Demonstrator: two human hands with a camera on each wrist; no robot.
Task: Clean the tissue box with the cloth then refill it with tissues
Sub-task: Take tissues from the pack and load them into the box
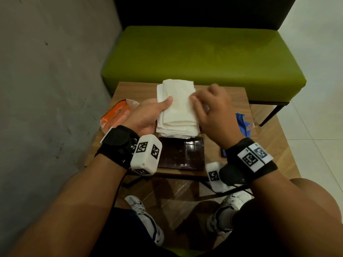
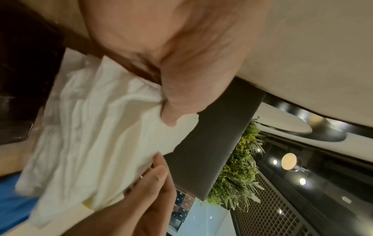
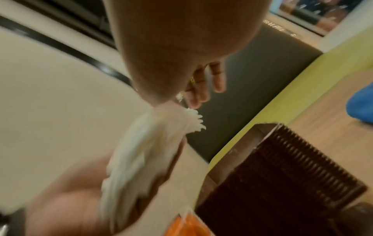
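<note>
A thick stack of white tissues point(image 1: 177, 108) point(image 2: 90, 143) point(image 3: 145, 151) is held above the small wooden table point(image 1: 233, 97). My left hand point(image 1: 148, 115) grips its left side, thumb point(image 2: 191, 79) on top and fingers underneath. My right hand point(image 1: 213, 112) pinches the stack's right edge, with its fingertips point(image 2: 155, 178) against the tissues. The dark brown tissue box point(image 1: 181, 154) point(image 3: 282, 183), ribbed on its side, sits on the table just below and in front of the stack. The blue cloth point(image 1: 243, 123) point(image 3: 361, 105) lies crumpled at the table's right.
An orange tissue wrapper point(image 1: 115, 115) point(image 3: 189, 226) lies at the table's left edge. A green bench point(image 1: 204, 58) stands right behind the table and a grey wall point(image 1: 46, 89) is close on the left. My knees and shoes are under the near edge.
</note>
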